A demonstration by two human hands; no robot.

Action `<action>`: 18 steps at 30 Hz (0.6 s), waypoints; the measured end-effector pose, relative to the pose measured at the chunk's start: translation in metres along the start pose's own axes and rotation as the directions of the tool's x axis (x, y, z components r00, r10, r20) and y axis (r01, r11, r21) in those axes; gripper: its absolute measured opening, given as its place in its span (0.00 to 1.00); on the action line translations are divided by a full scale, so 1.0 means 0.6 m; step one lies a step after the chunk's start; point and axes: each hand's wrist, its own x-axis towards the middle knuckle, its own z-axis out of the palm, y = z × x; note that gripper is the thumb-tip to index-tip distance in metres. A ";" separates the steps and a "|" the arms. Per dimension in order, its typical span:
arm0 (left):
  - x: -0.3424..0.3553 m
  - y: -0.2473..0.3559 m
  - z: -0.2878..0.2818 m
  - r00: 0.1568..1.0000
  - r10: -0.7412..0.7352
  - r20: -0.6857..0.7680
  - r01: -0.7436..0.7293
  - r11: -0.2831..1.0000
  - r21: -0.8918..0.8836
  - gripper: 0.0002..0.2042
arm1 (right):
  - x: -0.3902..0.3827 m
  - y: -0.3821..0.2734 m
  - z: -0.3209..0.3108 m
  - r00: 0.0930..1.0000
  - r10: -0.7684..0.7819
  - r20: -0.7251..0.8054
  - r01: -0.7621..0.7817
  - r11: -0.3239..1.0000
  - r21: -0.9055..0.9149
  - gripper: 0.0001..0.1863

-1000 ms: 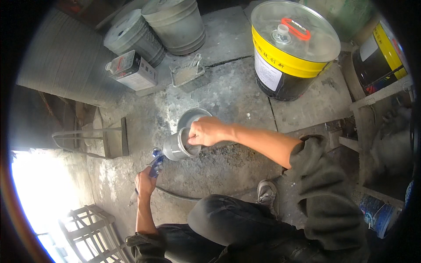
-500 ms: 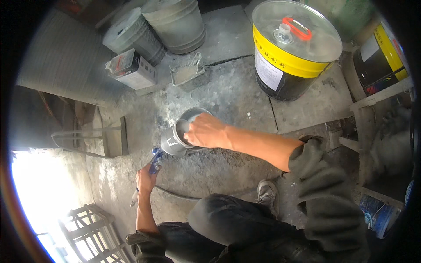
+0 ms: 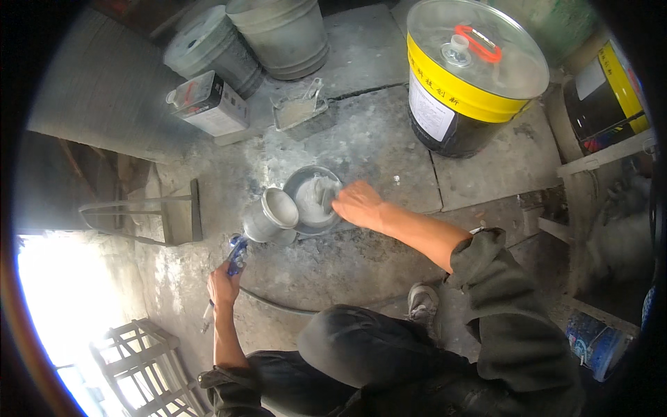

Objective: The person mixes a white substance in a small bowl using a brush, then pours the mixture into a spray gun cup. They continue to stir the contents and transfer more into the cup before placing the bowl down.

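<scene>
My left hand [image 3: 224, 286] is wrapped round a blue spray gun [image 3: 237, 251], whose grey, paint-coated cup [image 3: 260, 224] tilts with its open mouth toward the bowl. A round metal bowl [image 3: 285, 186] of whitish-grey liquid stands on the floor against that cup. Over the bowl's right side, my right hand [image 3: 358, 203] is closed on a small pale scoop or cup [image 3: 325, 198], dipped at the liquid; its exact shape is partly hidden by the fingers. A grey hose [image 3: 278, 307] runs over the floor near the gun.
Beyond the bowl stand a small open tray [image 3: 302, 124], a rectangular metal can [image 3: 212, 104] and grey buckets [image 3: 281, 42]. A large yellow-and-black drum [image 3: 472, 83] with a red handle is at far right. A slatted wooden crate [image 3: 142, 365] stands at lower left.
My right hand has moved from the gun cup's mouth rightward to the bowl, uncovering the cup's opening. The spray gun and my left hand have shifted slightly left and down.
</scene>
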 end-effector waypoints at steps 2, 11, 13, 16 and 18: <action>-0.006 0.020 -0.013 0.989 -0.112 0.095 0.107 0.993 0.052 0.16 | 0.003 0.004 0.015 1.000 0.004 0.013 -0.005 0.997 0.074 0.09; -0.001 0.022 -0.010 0.996 -0.072 0.051 0.073 0.997 -0.016 0.16 | -0.018 -0.017 0.044 0.999 0.048 0.009 -0.048 0.999 -0.011 0.14; -0.001 0.026 -0.014 0.990 -0.108 0.091 0.106 0.994 0.024 0.16 | -0.019 -0.016 0.020 0.984 0.172 0.040 -0.176 0.967 0.182 0.14; -0.007 0.010 -0.011 0.998 -0.049 0.040 0.048 0.998 0.043 0.15 | -0.037 -0.005 -0.032 0.951 0.306 -0.045 -0.233 0.805 0.546 0.13; -0.009 0.000 0.000 0.997 0.050 -0.058 -0.048 0.999 0.023 0.16 | -0.044 0.005 -0.054 0.938 0.329 -0.113 -0.159 0.695 0.701 0.14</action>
